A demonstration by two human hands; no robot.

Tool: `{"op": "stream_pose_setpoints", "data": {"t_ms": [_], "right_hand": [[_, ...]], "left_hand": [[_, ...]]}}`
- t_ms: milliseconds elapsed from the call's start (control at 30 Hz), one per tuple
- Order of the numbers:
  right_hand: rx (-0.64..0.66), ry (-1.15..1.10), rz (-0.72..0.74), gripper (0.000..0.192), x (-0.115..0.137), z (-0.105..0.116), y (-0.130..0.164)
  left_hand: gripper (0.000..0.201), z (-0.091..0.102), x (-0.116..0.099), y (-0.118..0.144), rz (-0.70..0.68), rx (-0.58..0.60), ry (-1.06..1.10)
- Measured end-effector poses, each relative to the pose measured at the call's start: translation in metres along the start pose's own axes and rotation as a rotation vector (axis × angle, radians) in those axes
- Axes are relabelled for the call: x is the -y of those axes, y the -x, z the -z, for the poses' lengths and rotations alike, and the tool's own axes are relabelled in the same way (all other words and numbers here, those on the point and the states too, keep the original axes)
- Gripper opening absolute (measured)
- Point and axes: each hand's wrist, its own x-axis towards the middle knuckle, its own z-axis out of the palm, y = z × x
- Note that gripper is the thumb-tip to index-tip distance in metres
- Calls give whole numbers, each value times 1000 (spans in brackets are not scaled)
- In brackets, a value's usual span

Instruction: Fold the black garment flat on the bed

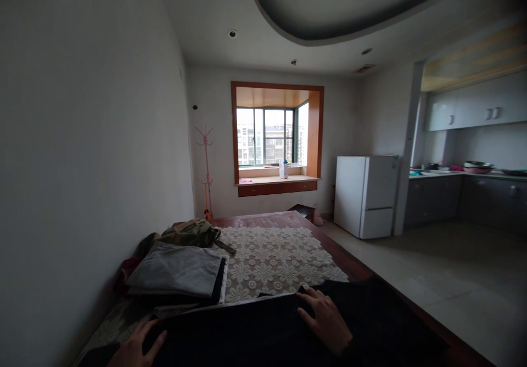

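Note:
A dark piece of cloth, apparently a garment [230,337], lies spread across the near end of the table. My left hand [138,348] rests at its left end, thumb and fingers apart. On the right part of the cloth lies my right hand [325,317], its fingers spread over the fabric near the far edge. Just beyond the left hand sits a stack of folded clothes [177,271], grey on top with black and white layers below. A flower-patterned lace tablecloth [284,252] shows past the dark cloth.
Behind the folded stack lies an olive-green bag [191,232] with a strap. The dark red wooden table [349,257] has its right edge above a tiled floor. Further off stand a pink coat rack [208,180], a white fridge [366,197] and a window sill [263,180].

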Motion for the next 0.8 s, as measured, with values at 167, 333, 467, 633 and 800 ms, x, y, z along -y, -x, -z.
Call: {"op": "stream_pose_setpoints", "data": {"t_ms": [167,333,467,633,800], "right_hand": [[33,4,-9,46,3,5,0],[38,5,-22,46,7,8,-1],[43,-5,-15,46,8,10,-1],[41,-29,-17,47,8,10,0],[46,-43,-31,48,8,9,0]], "left_hand": [[47,0,-2,2,4,16,-10],[46,-1,3,-1,0,11,-16],[49,-2,11,-6,-2,56,-28],[48,-3,15,-8,2,40,-33],[52,-5,17,-9,4,58,-42]]}}
